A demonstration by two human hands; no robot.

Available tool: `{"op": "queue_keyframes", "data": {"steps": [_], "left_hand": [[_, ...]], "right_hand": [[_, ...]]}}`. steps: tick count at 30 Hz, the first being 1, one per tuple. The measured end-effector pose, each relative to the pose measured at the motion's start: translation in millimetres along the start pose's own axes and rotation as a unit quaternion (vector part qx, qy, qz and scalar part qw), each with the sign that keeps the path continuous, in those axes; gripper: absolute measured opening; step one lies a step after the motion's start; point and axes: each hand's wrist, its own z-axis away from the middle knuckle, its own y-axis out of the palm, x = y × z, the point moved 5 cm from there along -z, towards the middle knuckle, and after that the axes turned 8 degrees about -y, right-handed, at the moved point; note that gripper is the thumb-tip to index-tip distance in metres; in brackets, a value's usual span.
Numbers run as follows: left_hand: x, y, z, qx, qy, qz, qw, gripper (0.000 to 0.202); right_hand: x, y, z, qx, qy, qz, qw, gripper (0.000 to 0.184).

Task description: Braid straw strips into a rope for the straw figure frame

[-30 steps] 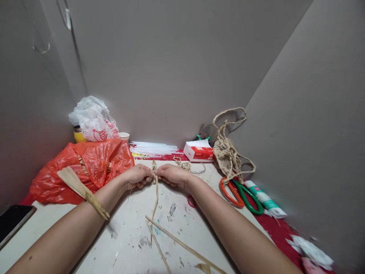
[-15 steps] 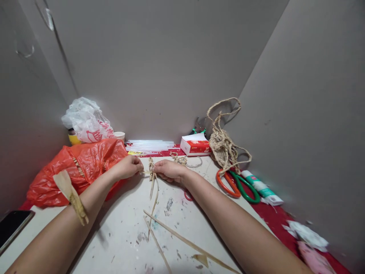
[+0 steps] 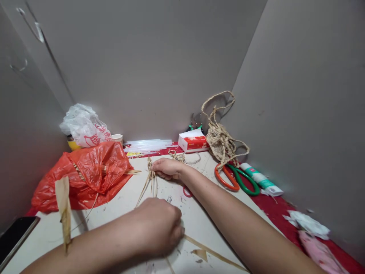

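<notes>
My right hand [image 3: 167, 168] is pinched shut on a small braided straw piece [image 3: 149, 164] near the middle of the white table [image 3: 114, 205]. Several loose straw strands [image 3: 146, 184] fan down from the braid toward me. My left hand [image 3: 159, 228] is closer to me, fingers curled into a fist over the lower ends of the strands and the flat straw strips [image 3: 213, 254] lying on the table. What it holds is hidden under the knuckles. A dry leaf strip [image 3: 64, 207] hangs from my left forearm.
A red plastic bag [image 3: 85, 171] with straw lies at the left, a white bag [image 3: 82, 125] behind it. A tangle of twine [image 3: 221, 140], a red-and-white box [image 3: 192, 140], orange and green scissors [image 3: 236, 179], a glue tube [image 3: 261, 179] sit right. A phone [image 3: 14, 236] lies at the left edge.
My left hand has left the braid and drawn back toward me, down along the strands to the flat strips. The right hand has stayed on the braid.
</notes>
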Motion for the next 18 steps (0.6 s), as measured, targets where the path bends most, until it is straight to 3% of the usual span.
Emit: {"op": "queue_keyframes", "data": {"steps": [2, 6, 8, 11, 14, 16, 18], "left_hand": [[-1.0, 22.3, -7.2, -0.034, -0.01, -0.073, 0.997, 0.013], [-0.5, 58.3, -14.7, 0.001, 0.028, -0.145, 0.989, 0.019], [-0.4, 61.6, -9.4, -0.003, 0.042, -0.14, 0.989, 0.017], [0.6, 52.7, 8.5, -0.014, 0.021, -0.111, 0.994, 0.014], [8.2, 32.6, 28.9, -0.02, -0.056, 0.079, 0.995, 0.008], [19.0, 14.4, 37.4, -0.047, -0.106, 0.265, 0.957, 0.012], [34.6, -4.4, 38.0, -0.071, -0.136, 0.417, 0.896, 0.027]], "right_hand": [[-1.6, -0.7, -1.7, 0.003, -0.003, 0.0, 1.0, 0.024], [-5.9, -1.7, -6.2, 0.006, -0.008, 0.01, 1.0, 0.024], [-7.3, -1.5, -7.5, 0.01, -0.006, 0.014, 1.0, 0.023], [-8.1, -0.5, -7.9, 0.018, -0.006, 0.01, 1.0, 0.022], [-8.8, -0.5, -8.0, 0.018, -0.007, 0.002, 1.0, 0.023], [-9.8, -0.6, -8.4, 0.019, -0.006, -0.003, 1.0, 0.024], [-10.5, -0.5, -9.0, 0.023, -0.007, -0.009, 1.0, 0.024]]}}
